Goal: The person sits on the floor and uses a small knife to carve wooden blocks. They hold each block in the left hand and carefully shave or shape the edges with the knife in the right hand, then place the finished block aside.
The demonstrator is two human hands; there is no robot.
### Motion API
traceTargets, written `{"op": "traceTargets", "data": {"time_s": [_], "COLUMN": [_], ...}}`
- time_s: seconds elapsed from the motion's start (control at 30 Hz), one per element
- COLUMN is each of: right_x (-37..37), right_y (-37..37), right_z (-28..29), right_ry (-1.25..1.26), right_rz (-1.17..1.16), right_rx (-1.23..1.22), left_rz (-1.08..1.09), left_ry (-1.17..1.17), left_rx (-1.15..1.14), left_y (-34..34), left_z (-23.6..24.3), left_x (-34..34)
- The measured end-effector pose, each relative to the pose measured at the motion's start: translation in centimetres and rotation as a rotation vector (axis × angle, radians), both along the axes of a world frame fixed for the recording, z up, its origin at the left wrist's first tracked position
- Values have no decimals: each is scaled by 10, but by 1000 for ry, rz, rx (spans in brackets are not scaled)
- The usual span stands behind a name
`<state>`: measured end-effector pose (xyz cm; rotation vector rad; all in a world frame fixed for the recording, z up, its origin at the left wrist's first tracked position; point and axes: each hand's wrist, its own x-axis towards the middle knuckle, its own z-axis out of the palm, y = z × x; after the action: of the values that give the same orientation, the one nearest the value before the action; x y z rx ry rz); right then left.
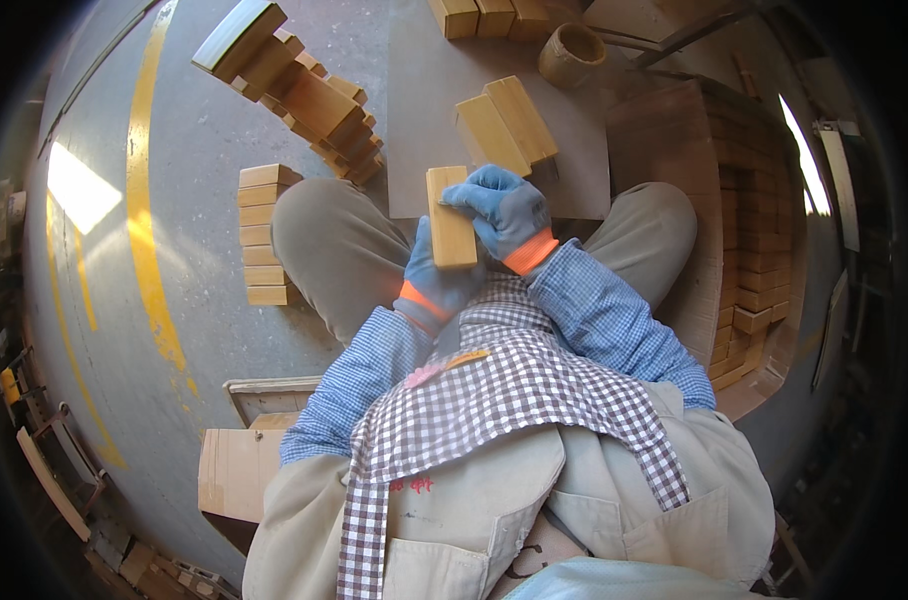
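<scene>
Left blue-gloved hand [442,280] holds 1 yellow rectangular wooden-looking block [452,225], right blue-gloved hand [509,207] on it, grip unclear; probably mid-piece, 2 matching blocks [490,130] on grey flat bench [422,110] maybe pending.

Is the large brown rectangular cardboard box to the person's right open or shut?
Open: no flap covers the top of the cardboard box, and stacked brown rectangular wooden blocks show inside.

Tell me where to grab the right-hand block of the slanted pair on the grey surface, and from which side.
Probably take the right-hand block by its near end, coming from the right: its left long side adjoins the other block, while its near end and right side look clear.
</scene>
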<state>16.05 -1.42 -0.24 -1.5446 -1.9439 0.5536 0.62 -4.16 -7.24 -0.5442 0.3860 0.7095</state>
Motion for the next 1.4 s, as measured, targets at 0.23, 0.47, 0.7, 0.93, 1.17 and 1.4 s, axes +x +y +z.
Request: {"op": "traceTargets", "data": {"time_s": [0.23, 0.47, 0.7, 0.93, 1.17, 1.4], "right_x": [0, -3, 3, -8, -5, -5], "right_y": [-2, 8, -8, -26, -42, -47], "right_z": [0, -2, 0, -4, -9, -17], "right_ry": [121, 0, 143, 1175, 1200, 1277], "right_rz": [-17, -44, 86, -461, -411, -398], "right_rx": [-9, -17, -66, -443, -416, -393], "left_rz": [7, -15, -29, -40, -70, -89], "left_ry": [-13, 7, 23, -190, 82, 44], "left_rx": [24, 9, 83, 309, 588, 500], "left_y": [0, 2, -1, 1, 7, 5], "left_z": [3, 16, 8, 15, 38, 39], "left_x": [1, 1, 0, -8, -9, -8]}}
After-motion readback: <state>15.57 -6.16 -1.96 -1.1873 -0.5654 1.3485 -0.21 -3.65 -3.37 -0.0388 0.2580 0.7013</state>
